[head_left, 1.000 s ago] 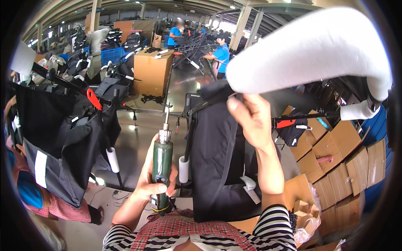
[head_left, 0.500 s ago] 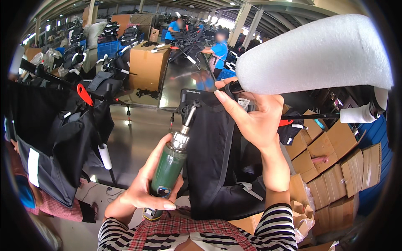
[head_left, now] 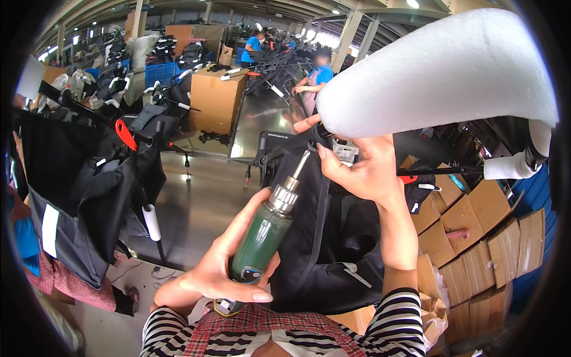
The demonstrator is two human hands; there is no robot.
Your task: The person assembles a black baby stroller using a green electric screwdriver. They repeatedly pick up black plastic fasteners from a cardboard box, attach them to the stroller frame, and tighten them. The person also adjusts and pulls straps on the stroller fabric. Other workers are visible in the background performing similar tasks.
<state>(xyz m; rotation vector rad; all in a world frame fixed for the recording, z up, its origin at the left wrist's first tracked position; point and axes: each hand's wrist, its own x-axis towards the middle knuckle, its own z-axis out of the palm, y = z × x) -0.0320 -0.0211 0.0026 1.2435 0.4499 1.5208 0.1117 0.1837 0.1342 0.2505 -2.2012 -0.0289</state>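
Note:
My left hand (head_left: 205, 276) is wrapped around a green power screwdriver (head_left: 257, 245) with a silver collar. Its bit slants up and right, the tip close beside a black tube joint (head_left: 321, 135). Whether the tip touches the joint I cannot tell. Thumb and fingers of my right hand (head_left: 369, 169) close around that joint, just under a thick white foam sleeve (head_left: 437, 74) that covers the bar above. Below both hands hangs the black fabric (head_left: 294, 244) of a folding frame, which looks like a stroller.
Another black fabric frame (head_left: 83, 190) with a red lever (head_left: 125, 135) stands at left, a person partly behind it. A cardboard box (head_left: 217, 101) sits on the shiny table (head_left: 196, 208). Flattened cartons (head_left: 476, 256) lean at right. Two people in blue work farther back.
The screwdriver has shifted right, its tip going from the black bracket to the joint in my right hand. My right hand keeps its grip.

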